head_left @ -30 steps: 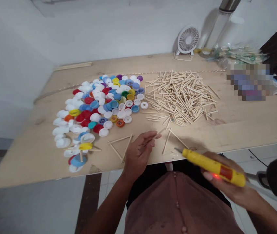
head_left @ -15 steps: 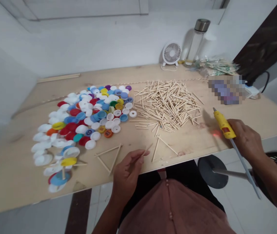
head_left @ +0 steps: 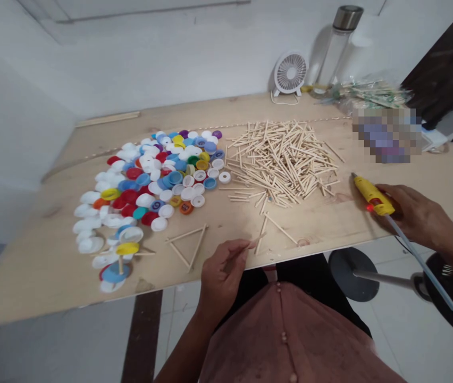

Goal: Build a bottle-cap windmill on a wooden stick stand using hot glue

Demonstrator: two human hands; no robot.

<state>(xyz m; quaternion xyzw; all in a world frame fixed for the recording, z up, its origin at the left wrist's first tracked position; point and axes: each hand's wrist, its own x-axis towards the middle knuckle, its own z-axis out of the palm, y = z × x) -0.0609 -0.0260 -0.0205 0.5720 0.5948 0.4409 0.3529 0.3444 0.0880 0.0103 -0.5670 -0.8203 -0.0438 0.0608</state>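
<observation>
Pinched between the fingertips of my left hand (head_left: 226,268) is a thin wooden stick (head_left: 259,237), held over the table's front edge. Just past it lie two sticks joined in an open angle (head_left: 266,215). To the left of that hand rests a triangle of sticks (head_left: 198,250). My right hand (head_left: 413,213) is wrapped round a yellow glue gun (head_left: 374,197), its nozzle pointing away and to the left. A long pale glue stick (head_left: 421,276) sticks out of the gun's back, and a red light glows on its side.
A heap of wooden sticks (head_left: 286,165) covers the table's middle, beside a spread of coloured bottle caps (head_left: 147,186). Behind stand a small white fan (head_left: 291,73) and a glass bottle (head_left: 332,58). A bag of sticks (head_left: 374,94) lies at the back right, near a blurred-out item (head_left: 386,135).
The view has tilted and shifted, so the table sits higher and the caps further right. My left hand has brought its stick nearer the open angle. The glue gun stays in my right hand.
</observation>
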